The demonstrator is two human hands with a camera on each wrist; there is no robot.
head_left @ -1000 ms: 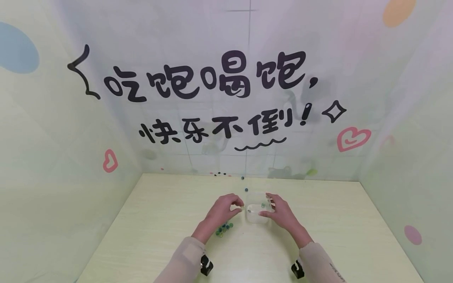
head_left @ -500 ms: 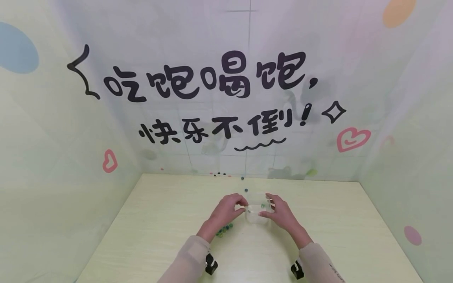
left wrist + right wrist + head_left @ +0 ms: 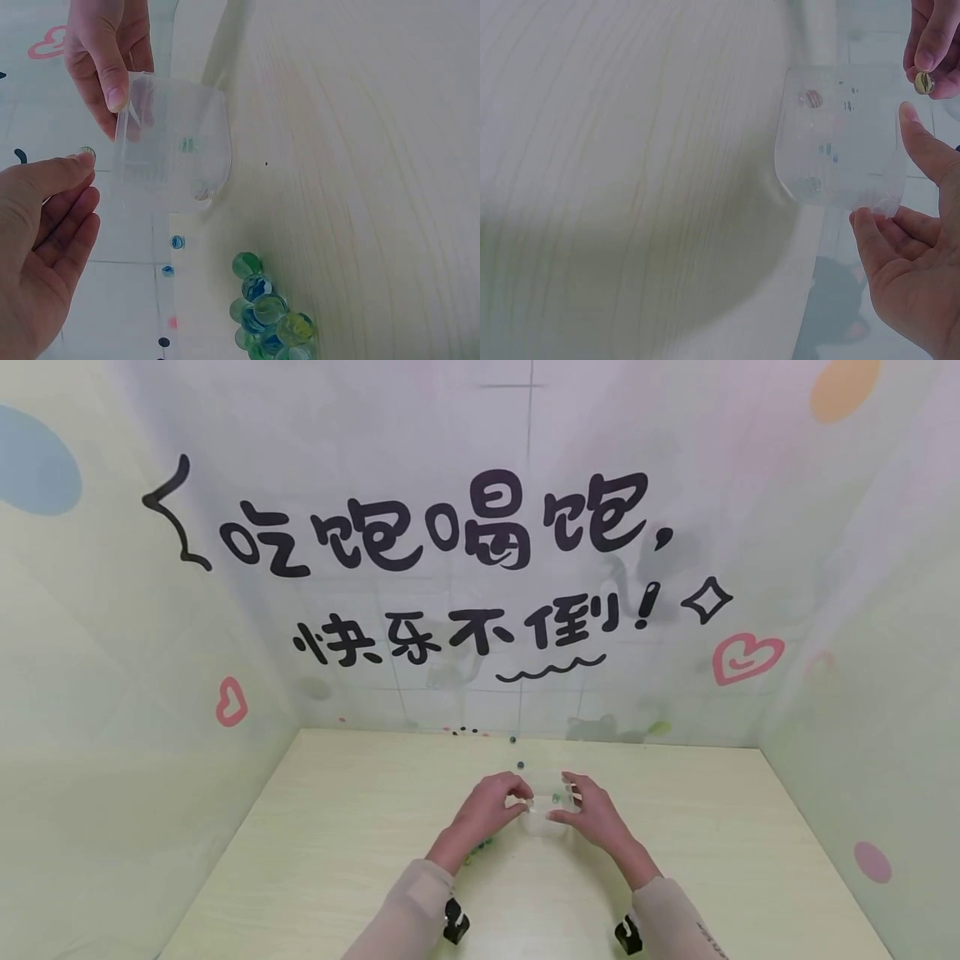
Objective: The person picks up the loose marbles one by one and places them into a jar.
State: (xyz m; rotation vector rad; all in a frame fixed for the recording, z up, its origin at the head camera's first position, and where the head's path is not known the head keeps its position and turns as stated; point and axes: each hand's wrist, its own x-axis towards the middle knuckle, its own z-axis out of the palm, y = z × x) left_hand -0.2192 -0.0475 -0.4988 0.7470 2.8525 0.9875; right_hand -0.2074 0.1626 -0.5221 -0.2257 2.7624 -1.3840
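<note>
A clear plastic container (image 3: 547, 823) stands on the table with its mouth up. My right hand (image 3: 596, 807) grips its right side, thumb and fingers spread along the rim. With thumb and forefinger, my left hand (image 3: 491, 806) pinches a glass marble (image 3: 924, 82) with a yellowish-green swirl, right at the container's left rim. Through the clear wall show a green-streaked marble (image 3: 187, 145) and a reddish marble (image 3: 814, 99) at the bottom. Several green, blue and yellowish marbles (image 3: 270, 308) lie heaped on the table near my left wrist, partly hidden by the forearm in the head view.
Behind the container are two loose blue marbles, one (image 3: 521, 766) nearer and another (image 3: 513, 740) by the back wall. A printed fabric wall (image 3: 420, 693) with black lettering encloses the pale wooden table (image 3: 315, 827) at the back and sides.
My left hand has moved right, carrying the pinched marble to the container's rim, and its forearm now covers more of the heap. My right hand and the container have stayed in place.
</note>
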